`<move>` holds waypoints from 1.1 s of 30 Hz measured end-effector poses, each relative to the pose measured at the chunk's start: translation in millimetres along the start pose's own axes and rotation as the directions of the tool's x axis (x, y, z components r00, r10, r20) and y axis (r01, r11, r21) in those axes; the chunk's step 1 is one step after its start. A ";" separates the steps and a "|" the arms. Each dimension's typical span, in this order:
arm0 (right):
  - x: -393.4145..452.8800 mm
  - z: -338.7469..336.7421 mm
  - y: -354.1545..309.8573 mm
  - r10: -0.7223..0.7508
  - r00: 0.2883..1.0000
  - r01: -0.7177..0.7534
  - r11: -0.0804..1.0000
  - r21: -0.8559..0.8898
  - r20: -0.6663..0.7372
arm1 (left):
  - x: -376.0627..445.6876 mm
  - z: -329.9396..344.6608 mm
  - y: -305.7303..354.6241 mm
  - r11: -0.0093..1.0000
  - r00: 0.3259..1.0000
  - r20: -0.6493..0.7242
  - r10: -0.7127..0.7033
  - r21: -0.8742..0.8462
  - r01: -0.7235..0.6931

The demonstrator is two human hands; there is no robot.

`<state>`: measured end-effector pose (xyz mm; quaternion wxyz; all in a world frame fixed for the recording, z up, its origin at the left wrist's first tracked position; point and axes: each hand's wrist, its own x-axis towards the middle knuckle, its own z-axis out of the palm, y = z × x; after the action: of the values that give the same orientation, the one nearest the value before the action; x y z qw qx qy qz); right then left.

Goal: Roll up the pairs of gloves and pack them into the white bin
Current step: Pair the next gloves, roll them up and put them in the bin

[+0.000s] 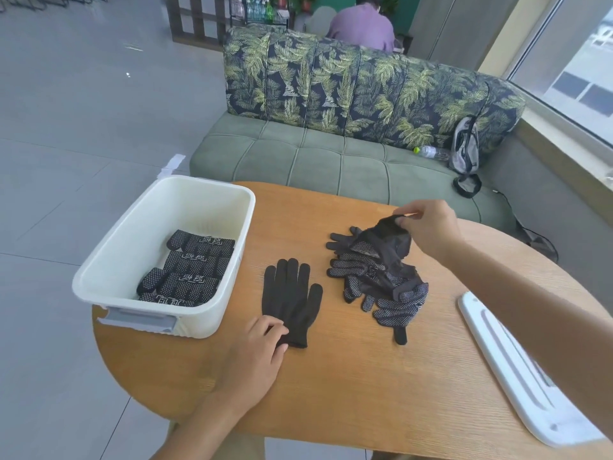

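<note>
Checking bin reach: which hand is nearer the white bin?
Left. The left hand rests on the cuff of the flat glove, just right of the white bin. The right hand pinches a glove from the pile, farther right.

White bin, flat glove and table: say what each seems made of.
White bin: likely moulded plastic, smooth with a slight sheen on its rounded rim. Flat glove: matte black knit fabric, lying limp. Table: wood or wood-look laminate, judging by its printed-looking grain; which one is unclear.
</note>
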<state>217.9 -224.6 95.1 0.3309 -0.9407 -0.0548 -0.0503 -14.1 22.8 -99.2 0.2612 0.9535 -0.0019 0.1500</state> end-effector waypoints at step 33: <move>7.8 -39.2 -63.3 0.224 0.941 -0.289 0.922 0.259 0.254 | -1.9 -0.1 -2.2 0.993 0.995 -0.019 0.094 0.075 -0.092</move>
<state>214.7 -199.6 165.7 0.4618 -0.8802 0.0265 0.1067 -15.8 24.6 -100.8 0.2183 0.9598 -0.0377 0.1725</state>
